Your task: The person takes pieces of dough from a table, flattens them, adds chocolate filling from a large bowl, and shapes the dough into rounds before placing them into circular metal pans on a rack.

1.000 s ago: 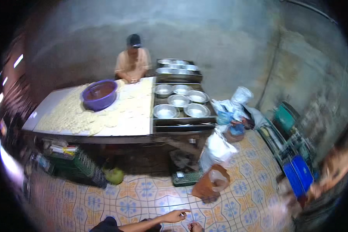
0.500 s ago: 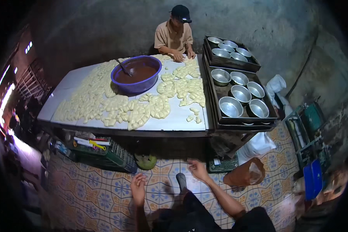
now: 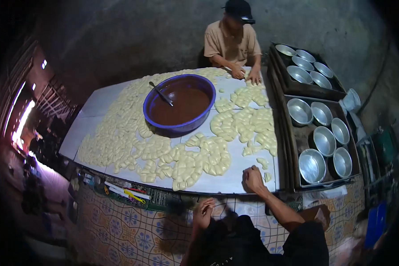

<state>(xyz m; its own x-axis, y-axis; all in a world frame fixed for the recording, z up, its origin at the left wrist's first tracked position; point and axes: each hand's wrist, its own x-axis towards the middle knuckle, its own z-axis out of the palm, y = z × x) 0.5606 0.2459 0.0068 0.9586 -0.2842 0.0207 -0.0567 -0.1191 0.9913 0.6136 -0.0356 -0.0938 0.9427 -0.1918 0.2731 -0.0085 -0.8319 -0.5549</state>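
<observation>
My right hand (image 3: 255, 179) is at the near right edge of the white tabletop (image 3: 235, 181), its fingers curled in with nothing visible in them. Right beside it lie a few small pale dough pieces (image 3: 262, 163). My left hand (image 3: 203, 213) hangs just short of the table's front edge, holding nothing, its fingers loosely bent and apart. Many lumps of pale dough (image 3: 115, 133) cover much of the table, some pressed together in clusters (image 3: 199, 162). Among them stands a purple basin (image 3: 179, 128) of brown filling (image 3: 181, 106), with a metal utensil (image 3: 162, 94) leaning inside.
Across the table a person (image 3: 235, 44) in a cap works dough with both hands. Dark trays (image 3: 299, 137) of round metal tins (image 3: 312, 166) stand at the right. Under the front edge sits a crate (image 3: 159, 205) with rolls and yellow scissors (image 3: 134, 196).
I have moved nearer the table, so it fills more of the view. My right hand has risen from above the floor to the tabletop edge; my left hand has also come closer.
</observation>
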